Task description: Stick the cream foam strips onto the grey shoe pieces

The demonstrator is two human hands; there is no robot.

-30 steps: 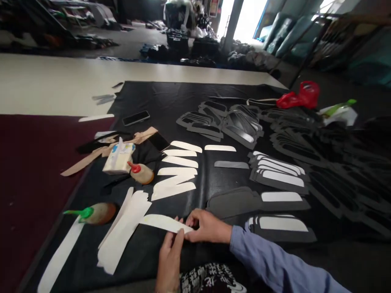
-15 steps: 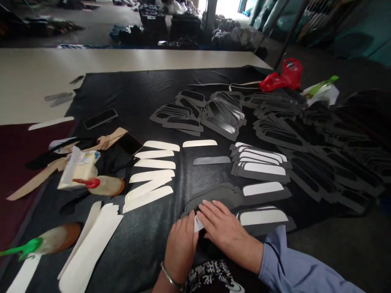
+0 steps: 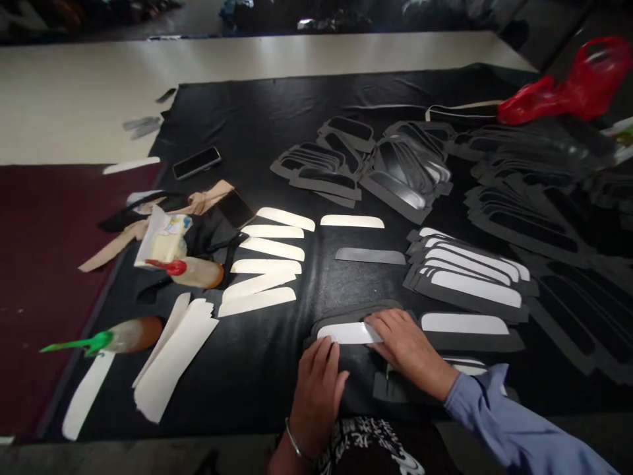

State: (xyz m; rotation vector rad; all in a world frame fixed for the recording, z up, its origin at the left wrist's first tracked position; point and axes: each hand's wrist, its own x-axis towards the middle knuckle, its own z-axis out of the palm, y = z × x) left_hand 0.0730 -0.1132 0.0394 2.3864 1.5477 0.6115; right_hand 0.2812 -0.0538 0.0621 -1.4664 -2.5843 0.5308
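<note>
A white strip point(image 3: 349, 333) lies on a dark grey piece point(image 3: 376, 307) near the table's front edge. My left hand point(image 3: 319, 382), with a bracelet at the wrist, touches the strip's lower left edge with its fingertips; the thumb stands apart and nothing is gripped. My right hand point(image 3: 405, 343) rests its fingertips on the strip's right end, palm down. Beside it, another white strip point(image 3: 465, 323) lies on a dark piece. Farther back is a fanned stack of dark pieces with white strips point(image 3: 475, 277). Cream strips point(image 3: 267, 231) lie in a column left of centre.
At the left are a green-tipped bottle point(image 3: 131, 334), a red-tipped bottle point(image 3: 198, 272), a tissue pack point(image 3: 165, 241), a phone point(image 3: 197, 163) and long white pieces point(image 3: 175, 363). Dark piece stacks point(image 3: 405, 171) and a red bag point(image 3: 568, 89) are farther back.
The view has shifted downward and left. My hands have moved apart, and the white strip, mostly hidden under them before, now shows flat on the dark piece.
</note>
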